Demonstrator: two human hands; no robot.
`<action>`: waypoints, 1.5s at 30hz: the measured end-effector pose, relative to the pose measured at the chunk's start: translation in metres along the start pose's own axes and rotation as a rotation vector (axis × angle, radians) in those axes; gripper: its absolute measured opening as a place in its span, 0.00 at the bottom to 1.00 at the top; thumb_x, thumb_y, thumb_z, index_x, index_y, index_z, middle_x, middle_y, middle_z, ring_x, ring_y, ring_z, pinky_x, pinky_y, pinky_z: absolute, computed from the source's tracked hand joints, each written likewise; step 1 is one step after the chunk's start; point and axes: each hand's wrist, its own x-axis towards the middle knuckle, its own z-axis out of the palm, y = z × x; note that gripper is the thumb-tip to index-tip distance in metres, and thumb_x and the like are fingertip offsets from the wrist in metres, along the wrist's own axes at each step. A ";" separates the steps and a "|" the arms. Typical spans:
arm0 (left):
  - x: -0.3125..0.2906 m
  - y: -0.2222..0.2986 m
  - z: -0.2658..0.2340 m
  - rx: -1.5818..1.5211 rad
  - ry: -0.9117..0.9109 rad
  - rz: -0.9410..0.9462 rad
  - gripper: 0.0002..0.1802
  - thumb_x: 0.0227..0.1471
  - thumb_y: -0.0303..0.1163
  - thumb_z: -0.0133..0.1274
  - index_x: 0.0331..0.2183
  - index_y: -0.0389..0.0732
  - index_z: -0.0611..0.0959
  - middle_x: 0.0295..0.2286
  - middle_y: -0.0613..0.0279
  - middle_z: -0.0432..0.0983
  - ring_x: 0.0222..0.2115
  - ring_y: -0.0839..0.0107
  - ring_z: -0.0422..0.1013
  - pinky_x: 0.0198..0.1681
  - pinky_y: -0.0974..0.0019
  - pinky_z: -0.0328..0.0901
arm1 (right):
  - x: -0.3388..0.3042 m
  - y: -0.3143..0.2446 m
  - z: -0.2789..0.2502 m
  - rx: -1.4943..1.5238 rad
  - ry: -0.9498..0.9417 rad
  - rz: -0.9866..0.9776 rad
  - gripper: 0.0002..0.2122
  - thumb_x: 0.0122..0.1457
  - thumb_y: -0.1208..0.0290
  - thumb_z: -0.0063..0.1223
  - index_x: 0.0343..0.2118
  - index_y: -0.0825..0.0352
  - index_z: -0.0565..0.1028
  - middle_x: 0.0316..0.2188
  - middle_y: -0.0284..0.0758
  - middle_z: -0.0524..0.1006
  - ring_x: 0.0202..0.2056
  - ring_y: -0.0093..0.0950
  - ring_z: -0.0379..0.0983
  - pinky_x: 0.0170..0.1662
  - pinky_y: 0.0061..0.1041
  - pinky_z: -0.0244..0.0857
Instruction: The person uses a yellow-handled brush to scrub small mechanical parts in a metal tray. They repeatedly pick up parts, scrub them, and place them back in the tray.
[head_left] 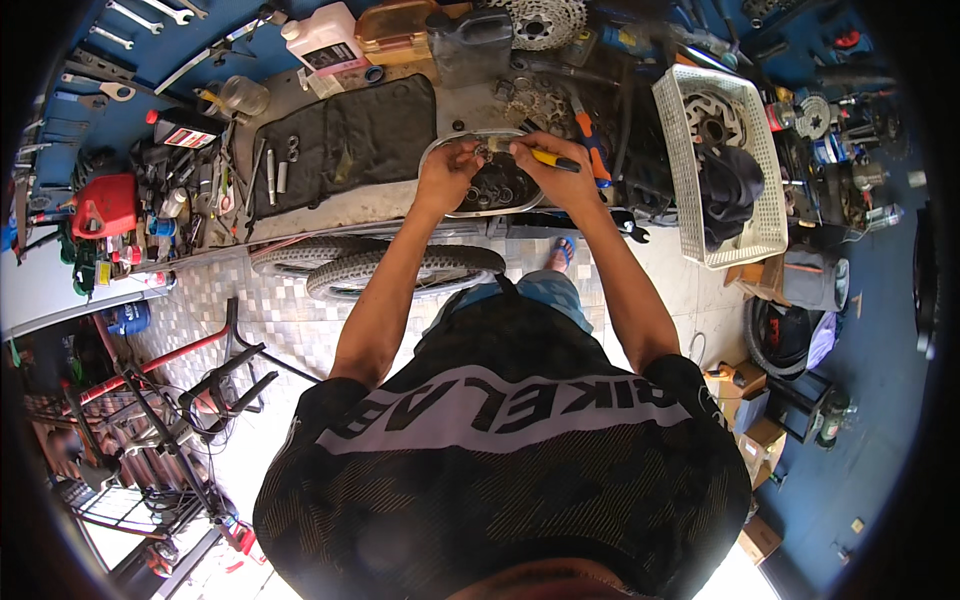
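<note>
Both hands are over a shallow metal tray (512, 211) at the front edge of the workbench. In the tray lie several small dark ring-shaped parts (488, 193) in what looks like dark liquid. My left hand (447, 178) is closed, its fingertips pinching a small metal part (480, 153) whose kind I cannot make out. My right hand (552, 172) grips a brush (556, 160) with a yellow-and-black handle. Its pale end points left, close to the part in my left fingers.
A dark cloth mat (350, 140) with sockets lies left of the tray. Sprockets (535, 100) and an orange-and-blue tool (590, 140) are behind and right. A white basket (670, 150) stands farther right. Bicycle tyres (400, 270) are under the bench edge.
</note>
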 end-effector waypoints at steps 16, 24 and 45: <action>-0.012 0.016 0.009 0.333 0.111 0.196 0.18 0.58 0.34 0.62 0.46 0.32 0.88 0.35 0.41 0.86 0.39 0.49 0.84 0.43 0.54 0.74 | -0.015 -0.030 0.006 -0.266 0.075 -0.274 0.12 0.62 0.61 0.68 0.41 0.65 0.85 0.32 0.41 0.85 0.34 0.42 0.83 0.40 0.36 0.73; -0.009 0.009 0.008 0.269 0.087 0.195 0.19 0.57 0.34 0.62 0.47 0.33 0.89 0.34 0.42 0.85 0.37 0.50 0.84 0.42 0.55 0.74 | -0.019 -0.032 0.008 -0.246 0.104 -0.258 0.11 0.62 0.61 0.67 0.40 0.64 0.85 0.32 0.42 0.85 0.33 0.43 0.83 0.38 0.38 0.73; -0.009 0.005 -0.002 -0.261 -0.062 -0.032 0.17 0.64 0.30 0.60 0.51 0.32 0.85 0.38 0.62 0.88 0.33 0.80 0.77 0.32 0.73 0.72 | -0.008 0.038 0.008 -0.069 -0.012 0.223 0.16 0.63 0.52 0.64 0.47 0.57 0.85 0.29 0.43 0.85 0.35 0.46 0.84 0.39 0.43 0.76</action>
